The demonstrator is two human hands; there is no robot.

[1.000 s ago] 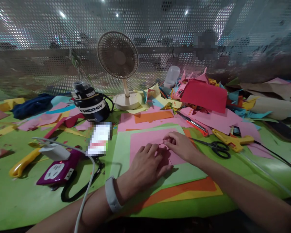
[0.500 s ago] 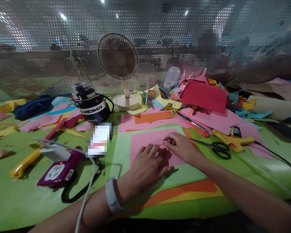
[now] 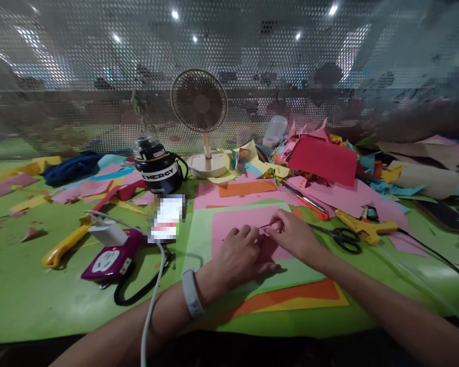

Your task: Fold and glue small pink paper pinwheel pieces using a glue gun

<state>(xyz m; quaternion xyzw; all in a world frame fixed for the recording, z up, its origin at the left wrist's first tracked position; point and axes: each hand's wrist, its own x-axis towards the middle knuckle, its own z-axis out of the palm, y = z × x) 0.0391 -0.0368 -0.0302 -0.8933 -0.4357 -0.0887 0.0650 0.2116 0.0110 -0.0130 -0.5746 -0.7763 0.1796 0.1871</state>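
Observation:
My left hand lies palm down on a pink sheet of paper, fingers bent at the tips and thumb stretched out to the side. Opposite it, my right hand pinches a thin dark strip between thumb and fingertips. That strip runs toward the left fingertips, just above the pink paper; what it is made of is too small to tell. Under the pink sheet is a larger pale green sheet. Orange paper sticks out below it at the front.
Black-handled scissors, a yellow glue gun and a red cutter lie to the right. Paper scraps pile up behind. At left are a phone, a purple power socket, a black bottle and a fan.
The view has shifted, so things at the left appear further right. My right hand has moved slightly right of the left fingertips, and the dark strip now shows more clearly between them.

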